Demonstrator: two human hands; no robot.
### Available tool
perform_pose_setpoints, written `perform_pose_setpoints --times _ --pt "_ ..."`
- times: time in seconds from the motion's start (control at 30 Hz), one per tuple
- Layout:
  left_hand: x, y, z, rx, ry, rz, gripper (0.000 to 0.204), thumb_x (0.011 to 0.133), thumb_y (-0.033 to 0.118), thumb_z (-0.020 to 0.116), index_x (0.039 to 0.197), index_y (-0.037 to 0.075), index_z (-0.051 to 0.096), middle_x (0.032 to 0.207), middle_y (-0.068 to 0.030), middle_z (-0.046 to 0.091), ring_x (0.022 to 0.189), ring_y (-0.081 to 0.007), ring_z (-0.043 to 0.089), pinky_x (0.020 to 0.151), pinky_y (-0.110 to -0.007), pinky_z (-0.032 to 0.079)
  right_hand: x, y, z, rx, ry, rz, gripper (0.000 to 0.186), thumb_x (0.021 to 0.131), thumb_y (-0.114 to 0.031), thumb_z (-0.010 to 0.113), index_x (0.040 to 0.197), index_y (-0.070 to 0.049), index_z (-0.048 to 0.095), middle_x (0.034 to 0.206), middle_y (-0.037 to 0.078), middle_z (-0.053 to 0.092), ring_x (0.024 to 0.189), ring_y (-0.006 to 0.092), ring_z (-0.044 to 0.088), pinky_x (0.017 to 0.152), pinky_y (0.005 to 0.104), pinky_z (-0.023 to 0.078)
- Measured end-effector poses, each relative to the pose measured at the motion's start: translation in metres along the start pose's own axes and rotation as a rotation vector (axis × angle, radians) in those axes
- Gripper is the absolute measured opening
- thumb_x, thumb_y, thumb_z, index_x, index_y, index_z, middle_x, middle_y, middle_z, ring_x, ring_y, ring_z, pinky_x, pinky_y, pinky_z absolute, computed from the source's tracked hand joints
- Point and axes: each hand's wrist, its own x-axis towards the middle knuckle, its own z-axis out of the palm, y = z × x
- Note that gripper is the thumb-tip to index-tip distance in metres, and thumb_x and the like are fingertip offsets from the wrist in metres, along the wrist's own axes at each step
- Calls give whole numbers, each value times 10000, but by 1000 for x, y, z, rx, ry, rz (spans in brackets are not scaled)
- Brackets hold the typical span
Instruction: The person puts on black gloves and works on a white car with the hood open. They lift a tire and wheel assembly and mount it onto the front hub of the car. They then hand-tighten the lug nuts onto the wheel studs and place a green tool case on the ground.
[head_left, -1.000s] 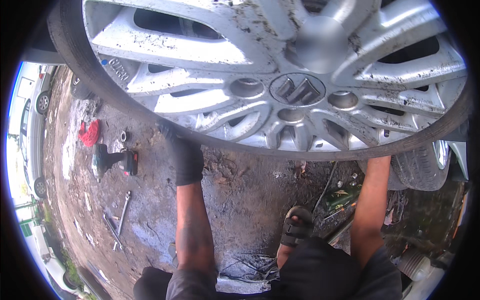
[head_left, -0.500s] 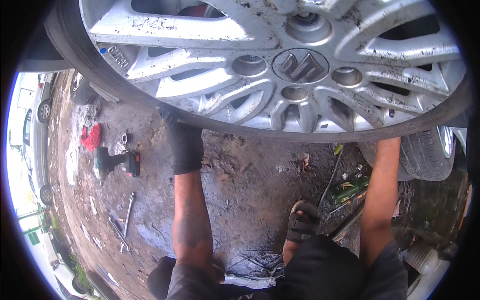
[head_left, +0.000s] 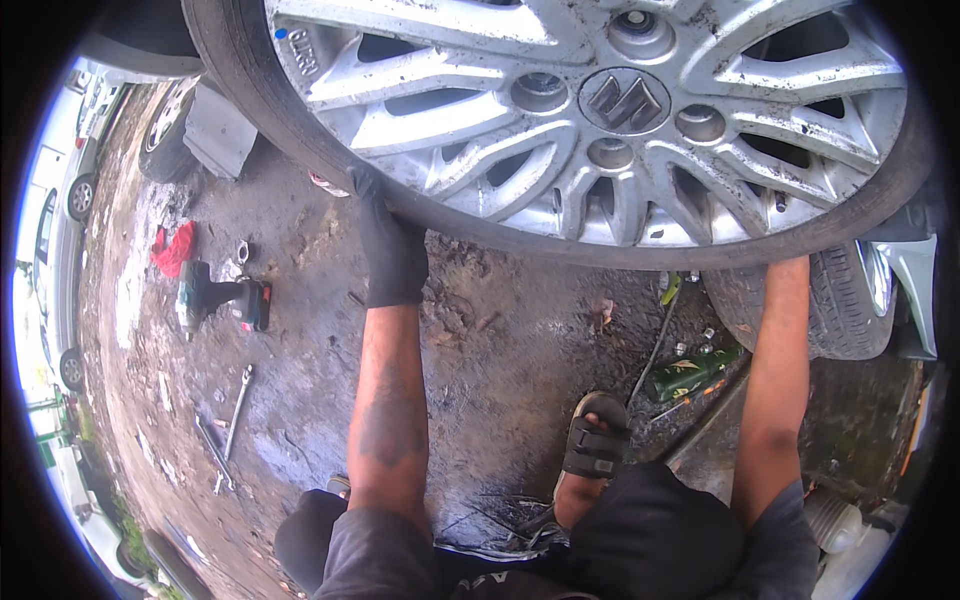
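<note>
A silver multi-spoke car wheel (head_left: 470, 112) with a worn black tyre (head_left: 560, 252) fills the upper part of the head view, tilted with its outer face toward me. My left hand (head_left: 397, 252), in a black glove, is closed on the tyre's lower left edge. On the other side, my right forearm (head_left: 782, 365) reaches up behind the tyre's lower right edge. That hand is mostly hidden by the wheel, so its grip does not show. Just behind my right wrist is another tyre (head_left: 840, 305), its tread facing me.
A cordless impact wrench (head_left: 205, 300), red cloth (head_left: 174, 250), metal socket (head_left: 243, 252) and two wrenches (head_left: 238, 412) lie on muddy ground at left. A wheel (head_left: 165, 135) stands beside a grey panel (head_left: 220, 130). Near my sandalled foot (head_left: 595, 440) are a green object (head_left: 690, 376) and a bar (head_left: 705, 420).
The wheel has shifted slightly upward in the view, and its left edge has moved right. My left hand has gone with it, still on the tyre. More of the grey panel shows.
</note>
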Motion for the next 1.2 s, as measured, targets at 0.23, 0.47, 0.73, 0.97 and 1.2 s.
perform_pose_setpoints --times 0.23,0.47,0.73,0.97,1.2 --pt "24 28 -7 -1175 -39 -644 736 973 522 440 1526 90 216 1565 -119 259 1420 -302 323 1154 -461 290 -3 -8 3 -17 21 -42 511 1003 -345 473 1380 -1 472 1383 147 515 1269 280 482 1081 428 361" --pt "27 22 -3 -1196 -102 -664 751 988 612 394 1560 175 182 1578 -72 240 1442 -283 285 1123 -498 328 -14 -13 -16 0 82 -77 506 1003 -333 483 1381 3 471 1381 149 516 1267 280 483 1079 425 361" --pt "29 13 -8 -1279 -80 -685 733 974 621 431 1512 155 256 1493 -81 312 1369 -282 348 1071 -513 362 -73 -32 -31 135 204 -187 500 1004 -318 494 1381 9 470 1379 151 516 1264 279 484 1078 422 361" --pt "29 13 10 -1266 -51 -697 755 939 656 470 1484 156 316 1453 -86 382 1327 -278 402 1040 -509 382 -26 -51 -7 -152 76 -372 433 967 -155 495 1349 50 497 1325 278 525 1200 405 527 1014 428 416" --pt "41 -6 23 -1306 -55 -676 801 930 699 430 1539 212 249 1583 -66 268 1429 -285 295 1078 -591 292 -28 -27 -25 -513 1 -640 411 948 -35 421 1338 63 504 1325 281 535 1221 447 516 1042 473 407"
